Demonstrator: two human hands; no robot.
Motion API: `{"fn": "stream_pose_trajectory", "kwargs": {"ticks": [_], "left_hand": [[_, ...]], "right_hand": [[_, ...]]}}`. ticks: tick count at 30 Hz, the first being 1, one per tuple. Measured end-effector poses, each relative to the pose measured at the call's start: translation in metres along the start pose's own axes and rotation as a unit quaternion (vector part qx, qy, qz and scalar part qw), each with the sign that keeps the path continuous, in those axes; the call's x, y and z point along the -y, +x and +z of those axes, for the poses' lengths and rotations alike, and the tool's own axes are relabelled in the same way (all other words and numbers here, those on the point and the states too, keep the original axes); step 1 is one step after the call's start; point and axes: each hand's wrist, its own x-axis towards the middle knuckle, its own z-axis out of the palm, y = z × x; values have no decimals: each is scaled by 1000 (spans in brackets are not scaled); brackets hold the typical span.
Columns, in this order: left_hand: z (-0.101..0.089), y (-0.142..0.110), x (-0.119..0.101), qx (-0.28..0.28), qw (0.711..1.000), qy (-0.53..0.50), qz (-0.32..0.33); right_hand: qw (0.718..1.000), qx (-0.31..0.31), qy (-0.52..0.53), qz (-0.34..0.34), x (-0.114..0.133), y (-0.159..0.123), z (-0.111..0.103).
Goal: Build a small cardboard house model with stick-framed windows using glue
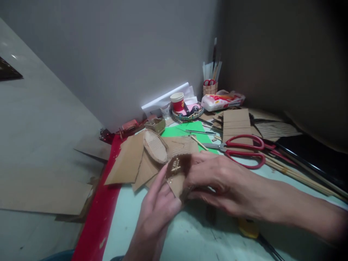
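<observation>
Between my two hands is a small cardboard piece (176,185), part plain tan and part dark brown with pale marks on it. My left hand (160,206) holds it from below and the left, thumb and fingers around its lower edge. From the right, my right hand (217,181) grips the same piece, its fingers curled over the far side and partly hidden. Just beyond lies a boat-shaped cardboard form (156,145) on flat cardboard sheets (126,159). Large red-handled scissors (244,149) rest beyond my right hand.
A green sheet (194,127), a red paper cup (177,102) on a round tray (187,116) and a tissue pack (223,101) stand toward the wall. Thin sticks (301,174) lie at the right. A yellow-handled tool (248,228) is below my right forearm. The table's red edge (95,221) runs down the left.
</observation>
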Motion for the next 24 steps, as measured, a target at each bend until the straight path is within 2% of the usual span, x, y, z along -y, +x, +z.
{"fn": "stream_pose_trajectory", "kwargs": {"ticks": [6, 12, 18, 24], "left_hand": [[-10, 7, 8, 3, 999, 23, 27], [-8, 8, 6, -23, 999, 47, 15], [-7, 13, 6, -42, 998, 2, 42], [-9, 14, 7, -46, 997, 21, 56]], "right_hand": [[1000, 1, -6, 6, 1, 0, 2], [1000, -5, -19, -5, 1, 1, 3], [999, -3, -35, -16, 1, 2, 4], [999, 3, -40, -9, 4, 2, 3]]}}
